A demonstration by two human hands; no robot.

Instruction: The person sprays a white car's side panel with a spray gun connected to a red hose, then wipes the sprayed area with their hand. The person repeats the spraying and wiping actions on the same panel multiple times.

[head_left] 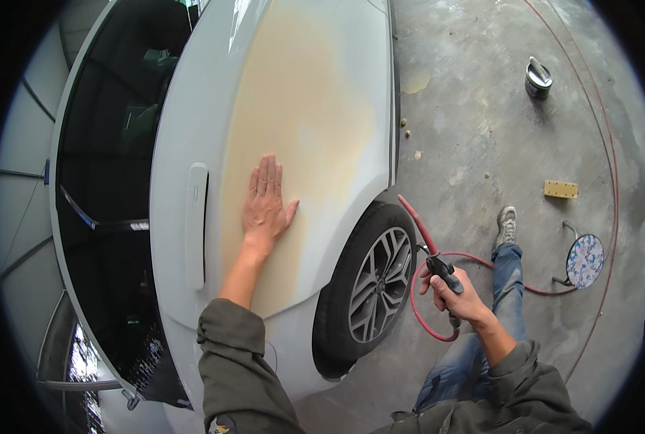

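My left hand (266,202) lies flat with its fingers straight on the side of a white car (181,108). Under and around it spreads a yellowish sanded patch of filler (293,94), which runs along the door panel. In my right hand (456,293) is a black air blow gun (444,271) with a red nozzle tube (416,223). The tube points up and left, beside the car's rear wheel (380,286). A red air hose (427,327) hangs in a loop from the gun's lower end.
A white door handle (196,224) sits left of my left hand. On the concrete floor (467,137) lie a yellow sanding block (561,189) and an open can (538,78). A stool with a patterned round seat (585,261) stands at the right. Thin hoses (606,123) trail along the floor.
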